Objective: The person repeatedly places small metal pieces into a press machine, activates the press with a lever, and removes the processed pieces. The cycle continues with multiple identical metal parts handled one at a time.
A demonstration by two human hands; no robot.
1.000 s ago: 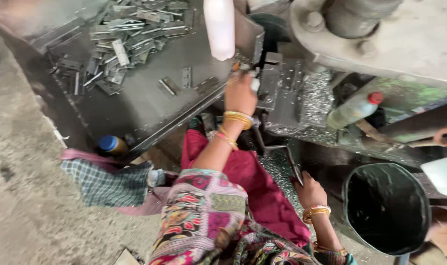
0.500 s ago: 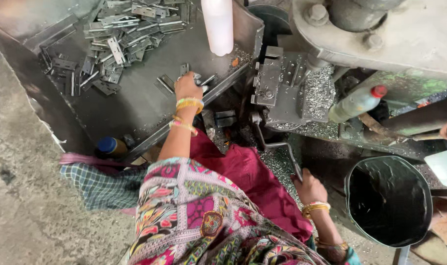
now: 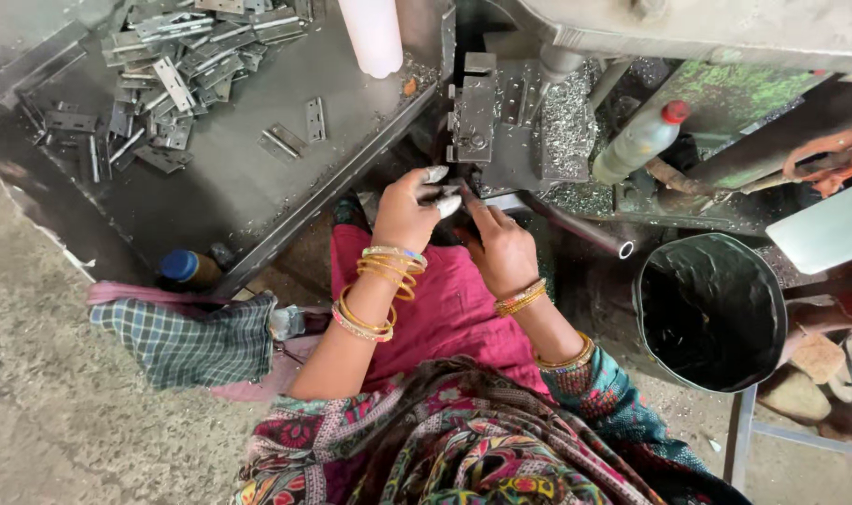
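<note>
My left hand [image 3: 405, 213], with white wraps on its fingertips and bangles at the wrist, is pinched on a small metal hinge [image 3: 456, 198] just below the dark steel machine block [image 3: 474, 120]. My right hand [image 3: 503, 249] meets it from the right, its fingertips on the same piece. The hinge is mostly hidden between the fingers. Both hands hover over my red-clothed lap [image 3: 445, 313].
A slanted metal tray [image 3: 248, 192] at the left holds a heap of loose hinges [image 3: 178, 65] and a white plastic bottle [image 3: 372, 36]. Metal shavings [image 3: 566, 122] and a red-capped bottle [image 3: 639, 142] lie by the machine. A black bucket [image 3: 711, 313] stands at the right, a checked cloth [image 3: 187, 341] at the left.
My left hand came back from the hinges on the tray to the machine block. My right hand rose from my lap to meet it.
</note>
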